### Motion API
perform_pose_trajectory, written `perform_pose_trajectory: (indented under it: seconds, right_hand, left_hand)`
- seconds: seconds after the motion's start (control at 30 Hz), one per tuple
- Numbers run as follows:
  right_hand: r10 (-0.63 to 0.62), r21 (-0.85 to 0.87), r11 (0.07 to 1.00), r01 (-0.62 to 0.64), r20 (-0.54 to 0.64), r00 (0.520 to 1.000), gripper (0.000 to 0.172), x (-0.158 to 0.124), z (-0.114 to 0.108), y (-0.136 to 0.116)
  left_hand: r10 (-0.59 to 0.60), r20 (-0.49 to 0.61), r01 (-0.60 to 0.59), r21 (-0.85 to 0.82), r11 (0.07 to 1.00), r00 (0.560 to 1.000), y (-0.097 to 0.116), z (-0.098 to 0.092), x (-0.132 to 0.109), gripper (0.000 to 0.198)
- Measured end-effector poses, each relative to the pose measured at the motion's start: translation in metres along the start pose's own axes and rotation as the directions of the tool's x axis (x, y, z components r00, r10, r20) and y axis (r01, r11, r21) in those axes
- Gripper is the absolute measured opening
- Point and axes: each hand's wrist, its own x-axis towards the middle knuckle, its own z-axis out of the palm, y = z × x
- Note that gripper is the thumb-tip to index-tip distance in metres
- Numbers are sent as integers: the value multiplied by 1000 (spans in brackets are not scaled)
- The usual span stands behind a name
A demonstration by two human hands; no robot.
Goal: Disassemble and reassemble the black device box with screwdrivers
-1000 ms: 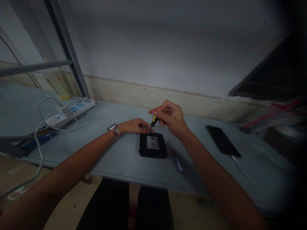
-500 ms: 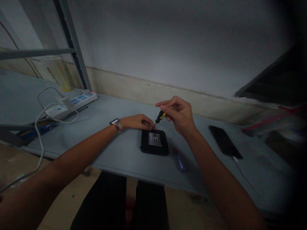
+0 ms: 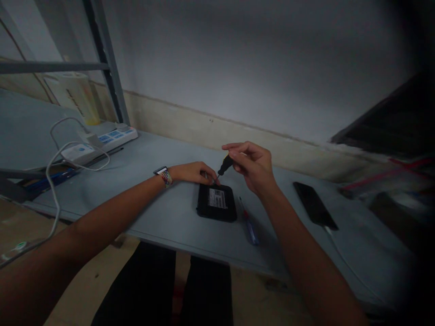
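A flat black box with a white printed label lies on the table. My right hand grips a screwdriver with a black and yellow handle. Its shaft slants down to the far edge of the box, where the tip is too small to make out. At that same edge my left hand has its fingers curled together beside the shaft; what they pinch is hidden. To the right of the box lies a second screwdriver with a translucent blue handle.
A black phone with a white cable lies on the right. At the left stand a white power strip with a cable plugged in and a translucent yellowish jug. A metal frame post rises behind. The table's front edge is close to my legs.
The whole view has shifted slightly. In my right hand the screwdriver's handle has turned, showing less yellow. My left hand stays at the box's far edge.
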Motion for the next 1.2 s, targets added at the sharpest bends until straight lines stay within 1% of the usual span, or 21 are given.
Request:
perform_pose_trajectory:
  seconds: [0.13,0.2,0.3,0.37,0.47,0.57,0.67,0.7,0.8,0.87,0.93,1.0,1.03,1.1,1.17,1.2]
  right_hand:
    - [15,30,999,-14,-14,1000,40,1,4,1]
    - [58,60,996,-59,13,998,34,0,5,1]
    - [99,90,990,-107,93,991,25,-2,4,-1]
    - [87,70,993,-94,102,991,22,-3,3,-2]
    - [44,40,998,-47,71,997,20,-4,3,-2]
    - [3,58,998,-7,61,998,29,-3,5,0]
    - [40,69,997,-43,45,998,42,-2,8,3]
    - [62,78,995,-66,48,997,42,-2,9,3]
    - [102,111,987,-114,106,989,31,-3,8,2]
    - [98,111,987,-114,138,986,28,-3,7,1]
    - [74,88,992,-86,130,989,22,-3,6,1]
    - [30,79,996,-38,102,994,19,-2,6,2]
    - [8,84,996,-16,93,996,21,-1,7,3]
    - [-12,97,995,4,84,996,31,0,9,4]
    - [9,94,995,-15,59,998,41,1,12,5]
    - [29,94,995,-33,45,999,43,1,12,5]
  left_hand:
    - [-6,15,6,8,1000,1000,0,-1,-1,34]
    - [-19,14,19,13,1000,1000,1,0,-1,34]
    - [-29,2,29,26,999,1000,5,0,-1,34]
    - [-26,-1,26,26,999,1000,6,0,-2,34]
    - [-18,-4,18,9,1000,1000,6,1,-2,33]
    - [-19,-7,19,6,1000,1000,3,1,-2,32]
    - [-23,-3,23,26,999,1000,3,0,-2,32]
    - [-24,-3,24,33,999,1000,4,1,-1,32]
    - [-30,-9,30,38,999,1000,5,1,-2,33]
    - [-36,-10,36,26,999,999,6,1,-2,34]
    - [-37,-12,37,14,999,999,6,2,-3,34]
    - [-34,-12,34,3,999,999,6,1,-3,34]
    - [-34,-12,34,0,999,999,7,1,-3,33]
    - [-36,-12,36,4,999,999,7,1,-3,33]
    - [-32,-13,32,17,999,999,8,1,-3,32]
    - [-27,-13,27,20,999,1000,7,1,-3,32]
